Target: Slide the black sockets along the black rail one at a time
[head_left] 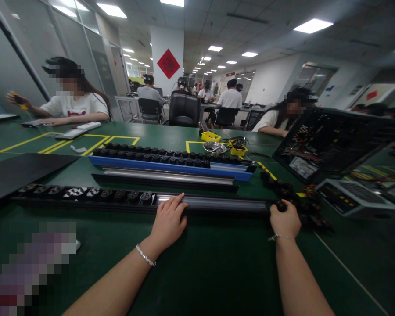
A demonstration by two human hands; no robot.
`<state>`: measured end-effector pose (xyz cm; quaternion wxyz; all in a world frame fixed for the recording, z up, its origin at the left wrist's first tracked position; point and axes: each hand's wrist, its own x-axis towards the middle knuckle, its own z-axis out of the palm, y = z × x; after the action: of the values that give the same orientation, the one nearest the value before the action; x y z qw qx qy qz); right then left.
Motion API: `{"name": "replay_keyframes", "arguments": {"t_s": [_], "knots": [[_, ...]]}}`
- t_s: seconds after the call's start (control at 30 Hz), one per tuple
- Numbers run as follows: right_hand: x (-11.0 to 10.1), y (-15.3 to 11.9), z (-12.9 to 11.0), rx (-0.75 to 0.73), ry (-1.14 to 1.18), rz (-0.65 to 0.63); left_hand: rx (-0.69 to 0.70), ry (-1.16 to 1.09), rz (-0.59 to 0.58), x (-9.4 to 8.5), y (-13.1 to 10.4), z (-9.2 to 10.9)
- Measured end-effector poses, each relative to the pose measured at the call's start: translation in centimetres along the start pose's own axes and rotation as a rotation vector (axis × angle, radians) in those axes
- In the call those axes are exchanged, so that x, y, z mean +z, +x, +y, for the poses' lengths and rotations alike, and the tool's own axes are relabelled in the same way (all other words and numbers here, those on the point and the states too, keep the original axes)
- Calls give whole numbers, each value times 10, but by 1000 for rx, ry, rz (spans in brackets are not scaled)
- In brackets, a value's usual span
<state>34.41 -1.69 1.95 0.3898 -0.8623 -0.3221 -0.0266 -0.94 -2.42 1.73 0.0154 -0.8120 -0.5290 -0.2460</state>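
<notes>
We have the near rail (213,204) lying lengthwise across the green table (224,263), right in front of us; black modules (107,194) fill its left part, bare metallic channel shows on the right; our hands are apart, left hand (170,218) lying flat with fingers spread over the channel near mid-rail, right hand (287,220) pinching a small black module (280,205) at the right end; whether that piece is seated in the channel we can't tell; rail looks stiff, long, probably moderate in weight and loaded more to the left, so we'd steady it by the side walls near the middle; channel looks smooth, likely slick under fingers; modules look like light, hard plastic, best taken by their sides between thumb and fingertips; around us: bare rail (171,176) just beyond, then the blue rail (230,174) with two rows of modules; black panel (23,175) crowds the left end; loose modules (311,206) pile up close by the right hand, with the power supply (352,197) and open computer case (335,136) behind them, so elbow room on the right is tight; yellow bin (211,136) and metal bowl (214,148) sit farther off, out of the way.
</notes>
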Motion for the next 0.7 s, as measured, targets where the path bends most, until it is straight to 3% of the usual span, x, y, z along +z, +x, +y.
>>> {"name": "replay_keyframes", "arguments": {"t_s": [0.3, 0.6, 0.7], "knots": [[0, 9, 13, -12, 41, 123, -8, 7, -7, 0, 0, 0], [-24, 21, 21, 52, -3, 298, -7, 7, -2, 0, 0, 0], [-31, 26, 34, 94, -57, 338, -5, 5, 3, 0, 0, 0]]}}
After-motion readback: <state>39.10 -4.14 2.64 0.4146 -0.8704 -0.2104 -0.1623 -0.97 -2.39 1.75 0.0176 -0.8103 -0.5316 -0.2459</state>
